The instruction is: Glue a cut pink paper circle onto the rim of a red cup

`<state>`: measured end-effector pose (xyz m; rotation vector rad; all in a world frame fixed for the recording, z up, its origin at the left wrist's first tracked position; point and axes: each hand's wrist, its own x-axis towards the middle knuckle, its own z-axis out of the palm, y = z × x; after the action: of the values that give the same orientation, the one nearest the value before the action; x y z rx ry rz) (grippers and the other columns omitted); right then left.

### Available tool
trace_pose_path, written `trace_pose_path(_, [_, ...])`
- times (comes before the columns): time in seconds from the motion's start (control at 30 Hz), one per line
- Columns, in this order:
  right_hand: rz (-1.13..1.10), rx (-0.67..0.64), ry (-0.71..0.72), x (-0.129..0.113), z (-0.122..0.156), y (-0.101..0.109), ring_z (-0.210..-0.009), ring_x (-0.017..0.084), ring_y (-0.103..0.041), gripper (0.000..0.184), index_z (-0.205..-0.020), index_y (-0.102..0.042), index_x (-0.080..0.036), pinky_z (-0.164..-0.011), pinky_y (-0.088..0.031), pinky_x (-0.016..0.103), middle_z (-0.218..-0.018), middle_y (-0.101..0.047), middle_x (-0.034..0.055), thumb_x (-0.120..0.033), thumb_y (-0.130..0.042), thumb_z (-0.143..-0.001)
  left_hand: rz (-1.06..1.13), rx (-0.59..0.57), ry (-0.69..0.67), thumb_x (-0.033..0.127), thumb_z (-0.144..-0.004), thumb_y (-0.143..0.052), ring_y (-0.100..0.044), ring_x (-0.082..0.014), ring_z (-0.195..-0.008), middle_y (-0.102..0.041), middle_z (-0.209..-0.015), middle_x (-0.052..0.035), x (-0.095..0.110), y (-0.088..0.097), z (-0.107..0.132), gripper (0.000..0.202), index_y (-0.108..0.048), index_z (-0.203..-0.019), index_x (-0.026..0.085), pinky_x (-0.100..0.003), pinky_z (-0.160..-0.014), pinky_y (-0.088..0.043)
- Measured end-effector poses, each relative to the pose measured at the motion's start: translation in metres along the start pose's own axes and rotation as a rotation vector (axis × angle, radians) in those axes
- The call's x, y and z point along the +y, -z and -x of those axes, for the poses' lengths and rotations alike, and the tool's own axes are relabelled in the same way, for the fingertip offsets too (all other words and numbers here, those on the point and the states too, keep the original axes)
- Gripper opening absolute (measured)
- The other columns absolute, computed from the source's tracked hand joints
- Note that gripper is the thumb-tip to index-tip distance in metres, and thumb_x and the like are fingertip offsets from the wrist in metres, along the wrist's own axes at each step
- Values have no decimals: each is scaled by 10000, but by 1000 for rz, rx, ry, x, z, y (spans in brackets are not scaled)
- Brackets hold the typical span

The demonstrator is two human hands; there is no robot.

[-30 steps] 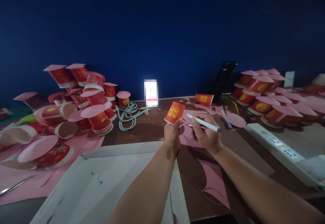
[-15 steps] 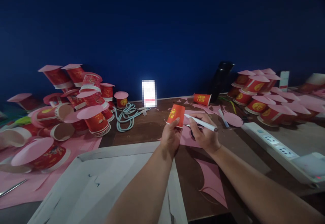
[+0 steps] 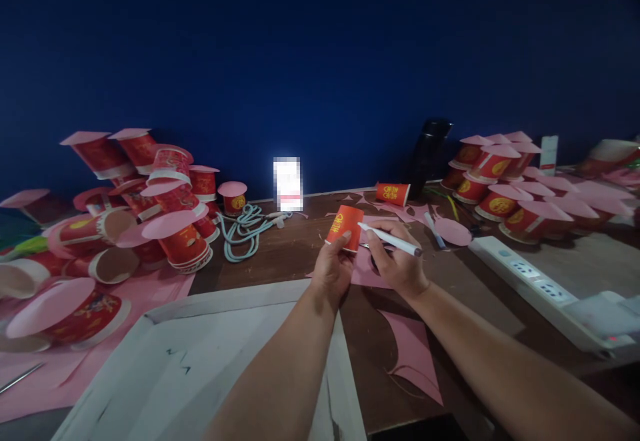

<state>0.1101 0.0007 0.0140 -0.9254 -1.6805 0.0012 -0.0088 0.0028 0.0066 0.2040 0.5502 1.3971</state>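
My left hand [image 3: 334,266] is closed around the lower part of a red paper cup [image 3: 352,220] with yellow characters, held tilted above the table. A white marker pen [image 3: 393,239] lies pinched in my right hand [image 3: 406,264], its tip at the right side of the cup. Whether the tip touches the cup I cannot tell. Behind my right fingers, partly hidden, are scissors [image 3: 373,258] on pink paper. Another red paper cup [image 3: 393,194] lies on its side farther back.
Red cups with pink paper discs are piled at left [image 3: 183,241] and stacked at right [image 3: 495,202]. A white tray-like box [image 3: 165,361] stands before me. A power strip [image 3: 530,288], black bottle [image 3: 431,154], pale cable [image 3: 245,228], pink scraps [image 3: 415,348] and another marker [image 3: 434,230] lie around.
The cup has turned slightly in my left hand, its yellow characters shifting toward the left edge. My right hand keeps the pen beside it. The whole view has shifted slightly.
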Motion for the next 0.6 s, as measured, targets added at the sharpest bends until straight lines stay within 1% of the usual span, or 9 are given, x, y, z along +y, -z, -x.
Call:
trace_pose_path(0.07, [3,0,4,0,0,0,-842,196,-624,136,-969,-607,-209,-783,-505,364,-899,-658,50,-200,-597,-833,-10,8,-2,101,-688,-678,-671,-174,-875,-708,-880,-77,0,0,0,275,-645,-960,129,-295,-918,-484])
trace_pose_path(0.17, [3,6,12,-1,-1,1,-852,196,-626,132,-965,-610,-209,-791,-504,366,-907,-660,52,-199,-597,-834,-25,12,-8,104,-676,-689,-658,-196,-960,-706,-900,-82,-1,0,0,265,-648,-936,138,-304,-936,-474])
trace_pose_path(0.3, [-4,12,7,-1,-1,1,-863,204,-626,134,-973,-610,-212,-800,-507,379,-920,-664,60,-211,-592,-840,-52,-21,-20,134,-666,-712,-631,-228,-1045,-703,-939,-87,-2,2,-1,270,-649,-928,152,-343,-960,-460])
trace_pose_path(0.5, [-7,4,-7,0,0,1,-879,210,-628,136,-978,-609,-214,-809,-510,390,-927,-668,64,-221,-586,-845,-82,-73,-55,157,-651,-728,-631,-229,-1037,-700,-944,-90,-3,3,-1,281,-653,-921,139,-342,-967,-444])
trace_pose_path(0.6, [-6,9,-12,0,0,1,-896,216,-630,133,-971,-608,-212,-825,-511,398,-930,-665,68,-223,-588,-840,-74,-91,-41,152,-662,-714,-636,-229,-1025,-700,-943,-92,-2,3,0,264,-658,-920,134,-338,-965,-444])
